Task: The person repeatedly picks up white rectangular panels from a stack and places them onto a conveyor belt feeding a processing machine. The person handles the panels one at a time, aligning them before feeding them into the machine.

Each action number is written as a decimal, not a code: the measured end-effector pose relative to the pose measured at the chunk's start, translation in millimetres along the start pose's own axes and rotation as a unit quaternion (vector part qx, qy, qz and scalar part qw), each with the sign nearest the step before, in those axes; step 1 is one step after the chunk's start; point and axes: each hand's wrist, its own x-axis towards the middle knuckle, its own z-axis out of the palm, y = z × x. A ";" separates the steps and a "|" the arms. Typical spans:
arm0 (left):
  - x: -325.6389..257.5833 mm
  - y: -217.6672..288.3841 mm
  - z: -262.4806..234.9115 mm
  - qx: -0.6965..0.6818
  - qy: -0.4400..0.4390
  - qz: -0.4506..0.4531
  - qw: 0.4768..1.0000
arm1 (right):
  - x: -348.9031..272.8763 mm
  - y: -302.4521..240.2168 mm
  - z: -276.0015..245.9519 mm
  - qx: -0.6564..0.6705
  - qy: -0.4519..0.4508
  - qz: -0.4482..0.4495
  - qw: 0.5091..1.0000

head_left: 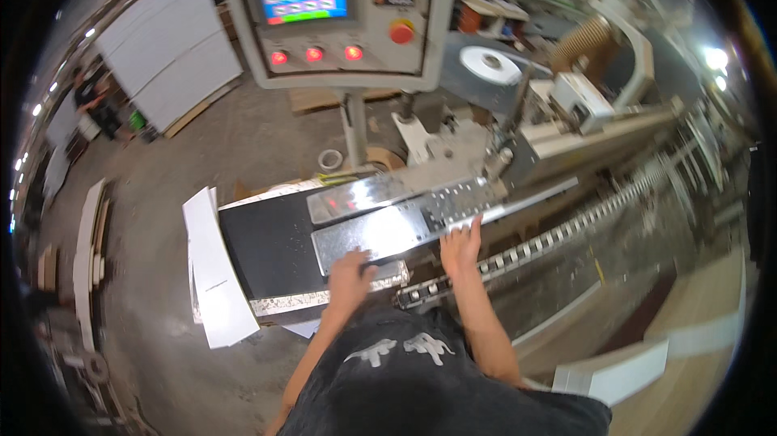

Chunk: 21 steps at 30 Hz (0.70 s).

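A: Where does the pale strip (528,202) lie from our hands?
B: Its near end sits at the fingers of our right hand (461,248), the nearer of the two; its long axis runs away from there, outward to the right and forward.
A: And how do we hold that hand?
B: We reach forward, forearm rising from below, fingers bunched at the strip's edge with one digit standing apart. We can't tell whether they pinch it or only rest on it.
A: Our left hand (350,276)?
B: It is well apart from the strip, at the near edge of the shiny metal plate (364,239), digits bent and partly separated. We can't see whether it grips anything.
A: Farther out?
B: Right of our right hand we see the chain track (534,247); left of our left hand, the black tabletop (263,234), then white panels (220,302). Ahead of both stands the control panel (324,76).
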 end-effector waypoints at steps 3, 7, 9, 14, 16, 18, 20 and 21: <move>-19.5 -12.1 -34.5 -0.057 -0.001 -0.028 0.998 | 12.5 -21.2 -8.0 -0.024 -0.018 -0.037 0.999; -19.9 22.4 -31.1 -0.128 -0.103 -0.008 0.986 | 10.2 -74.6 -68.8 -0.036 0.023 -0.088 0.995; -26.9 26.0 -26.3 -0.138 -0.157 0.028 0.978 | -18.7 -74.4 -80.8 -0.041 0.055 -0.102 0.992; -57.8 36.7 12.5 -0.216 -0.285 0.052 0.933 | -152.2 -52.9 -109.8 -0.146 0.081 -0.092 0.982; -69.1 58.7 18.9 -0.192 -0.303 0.091 0.929 | -217.5 -47.7 -128.6 -0.193 0.178 -0.108 0.959; -81.2 77.3 34.1 -0.224 -0.339 0.117 0.906 | -272.0 -41.2 -174.1 -0.176 0.265 -0.162 0.934; -92.1 111.5 37.1 -0.202 -0.384 0.120 0.893 | -324.6 -40.8 -209.5 -0.122 0.339 -0.234 0.903; -100.2 127.8 44.6 -0.217 -0.398 0.119 0.883 | -346.8 -47.9 -220.6 -0.082 0.381 -0.260 0.884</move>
